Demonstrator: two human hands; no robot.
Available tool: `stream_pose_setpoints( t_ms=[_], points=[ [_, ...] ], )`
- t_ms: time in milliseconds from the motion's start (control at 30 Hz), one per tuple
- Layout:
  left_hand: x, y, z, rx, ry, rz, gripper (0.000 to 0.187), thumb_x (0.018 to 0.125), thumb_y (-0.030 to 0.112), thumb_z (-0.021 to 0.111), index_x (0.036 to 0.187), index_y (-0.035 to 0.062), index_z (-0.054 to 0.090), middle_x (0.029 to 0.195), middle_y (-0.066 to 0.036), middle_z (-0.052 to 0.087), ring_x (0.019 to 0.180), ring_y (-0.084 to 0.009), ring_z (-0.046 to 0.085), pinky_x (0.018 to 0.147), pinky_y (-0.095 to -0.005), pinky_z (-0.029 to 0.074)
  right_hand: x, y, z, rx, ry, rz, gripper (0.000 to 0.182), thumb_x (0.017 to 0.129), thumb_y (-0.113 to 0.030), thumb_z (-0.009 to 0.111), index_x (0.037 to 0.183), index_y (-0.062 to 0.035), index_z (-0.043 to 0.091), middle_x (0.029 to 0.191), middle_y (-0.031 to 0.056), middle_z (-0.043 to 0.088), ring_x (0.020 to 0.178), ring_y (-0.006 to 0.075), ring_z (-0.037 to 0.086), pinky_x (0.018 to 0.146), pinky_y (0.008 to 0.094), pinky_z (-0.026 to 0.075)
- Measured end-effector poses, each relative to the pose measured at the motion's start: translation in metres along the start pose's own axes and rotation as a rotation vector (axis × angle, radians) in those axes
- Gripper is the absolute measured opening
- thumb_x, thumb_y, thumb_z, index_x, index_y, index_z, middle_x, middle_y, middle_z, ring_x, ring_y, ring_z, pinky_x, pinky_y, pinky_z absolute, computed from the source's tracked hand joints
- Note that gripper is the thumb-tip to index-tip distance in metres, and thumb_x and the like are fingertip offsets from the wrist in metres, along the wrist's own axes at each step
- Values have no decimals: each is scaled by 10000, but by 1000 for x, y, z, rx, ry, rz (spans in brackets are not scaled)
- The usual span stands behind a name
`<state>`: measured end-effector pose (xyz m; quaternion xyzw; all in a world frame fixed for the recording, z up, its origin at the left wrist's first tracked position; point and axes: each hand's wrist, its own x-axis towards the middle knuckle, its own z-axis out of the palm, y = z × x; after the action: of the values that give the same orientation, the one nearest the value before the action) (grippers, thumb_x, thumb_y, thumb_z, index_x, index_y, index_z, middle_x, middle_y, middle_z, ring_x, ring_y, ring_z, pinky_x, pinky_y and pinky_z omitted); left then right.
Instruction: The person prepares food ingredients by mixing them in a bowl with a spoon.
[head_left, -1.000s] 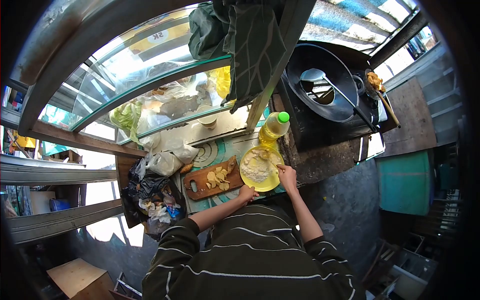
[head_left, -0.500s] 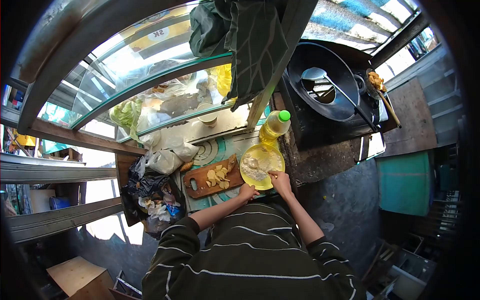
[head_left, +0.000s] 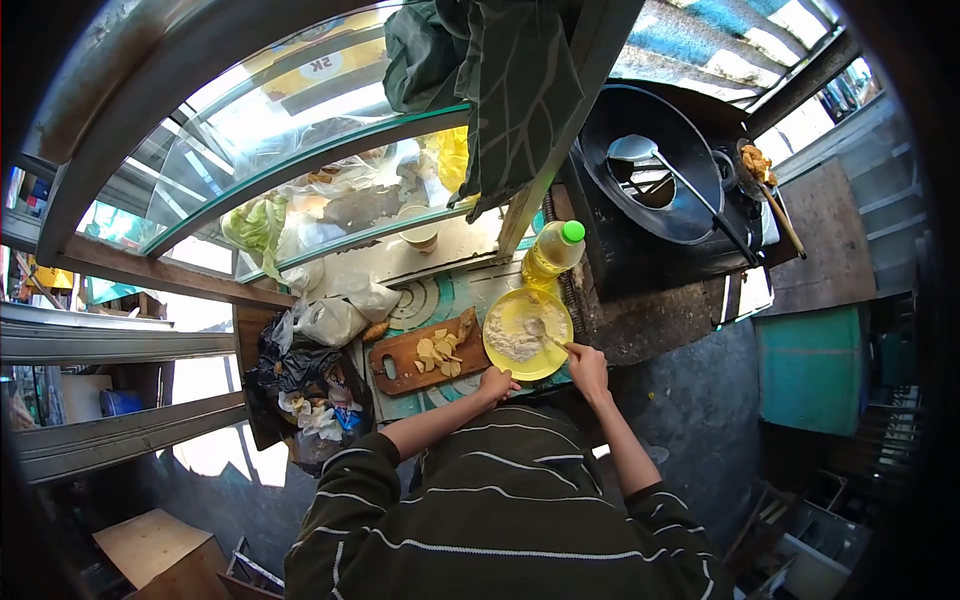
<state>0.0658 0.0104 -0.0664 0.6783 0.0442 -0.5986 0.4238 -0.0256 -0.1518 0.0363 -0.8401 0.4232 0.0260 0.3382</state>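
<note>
A yellow plate (head_left: 560, 362) holding white flour (head_left: 516, 340) stands on the counter in front of me. My left hand (head_left: 497, 384) grips the plate's near left rim. Between the fingers of my right hand (head_left: 588, 368), just off the plate's right edge, is the handle of a spoon (head_left: 536, 328); its bowl lies in the flour. Left of the plate, sliced pale pieces (head_left: 437, 354) are heaped on a wooden cutting board (head_left: 400, 372). Behind the plate stands a bottle of yellow oil (head_left: 545, 262) with a green cap.
A black wok (head_left: 690, 225) with a ladle (head_left: 634, 149) in it sits on the stove at right. Fried food lies in a strainer (head_left: 757, 165) beside it. Plastic bags (head_left: 330, 322) and a black trash bag (head_left: 268, 372) are at left. A glass case (head_left: 350, 165) rises behind.
My right hand has moved right with the spoon, from over the plate's rim to just outside it, and the spoon's bowl now shows. My left hand stays on the rim.
</note>
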Motion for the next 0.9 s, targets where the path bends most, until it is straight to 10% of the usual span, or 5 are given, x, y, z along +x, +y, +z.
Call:
stream_pose_setpoints(
  t_ms=[900],
  points=[
    [-5,6,8,-79,-42,-139,300,927,231,357,902,9,558,710,-31,632,426,-92,437,365,-244,368,6,-6,25,23,8,69,215,780,-152,560,945,-69,669,876,191,629,840,330,617,764,359,482]
  ],
)
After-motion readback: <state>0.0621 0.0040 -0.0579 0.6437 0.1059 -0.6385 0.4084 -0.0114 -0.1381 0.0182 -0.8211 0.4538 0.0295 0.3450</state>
